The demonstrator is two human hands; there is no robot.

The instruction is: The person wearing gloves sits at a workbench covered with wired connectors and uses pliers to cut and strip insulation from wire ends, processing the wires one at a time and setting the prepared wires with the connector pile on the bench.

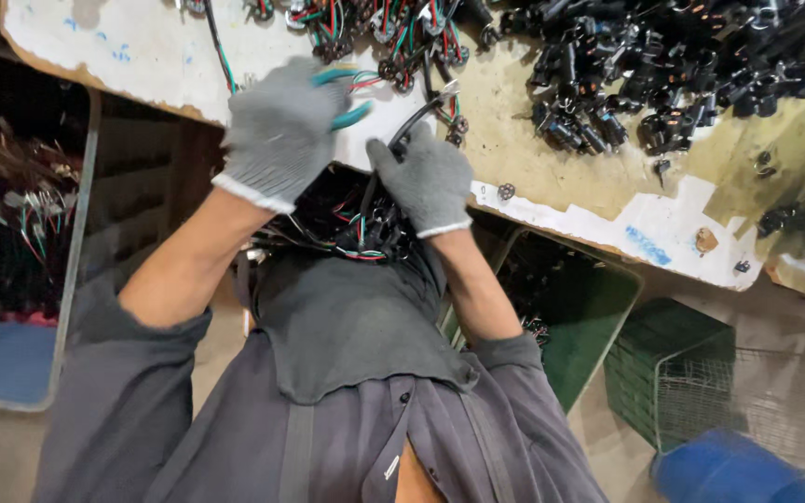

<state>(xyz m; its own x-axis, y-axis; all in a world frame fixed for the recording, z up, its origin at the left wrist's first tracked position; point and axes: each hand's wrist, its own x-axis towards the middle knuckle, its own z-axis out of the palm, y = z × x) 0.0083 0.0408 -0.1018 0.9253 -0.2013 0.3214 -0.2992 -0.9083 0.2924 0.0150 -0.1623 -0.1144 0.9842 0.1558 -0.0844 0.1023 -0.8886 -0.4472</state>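
Both my hands wear grey knit gloves. My left hand is closed around a tool with teal handles, held at the near edge of the worn workbench. My right hand grips a black cable that curves up toward the tool's tip. Below my hands, a tangle of black parts with red, green and white wires lies in my lap on a grey cloth.
A heap of black connectors covers the bench's far right. Wired parts lie at its top centre. A green bin stands under the bench, with a green crate, a wire basket and a blue container nearby. A bin of wires sits at left.
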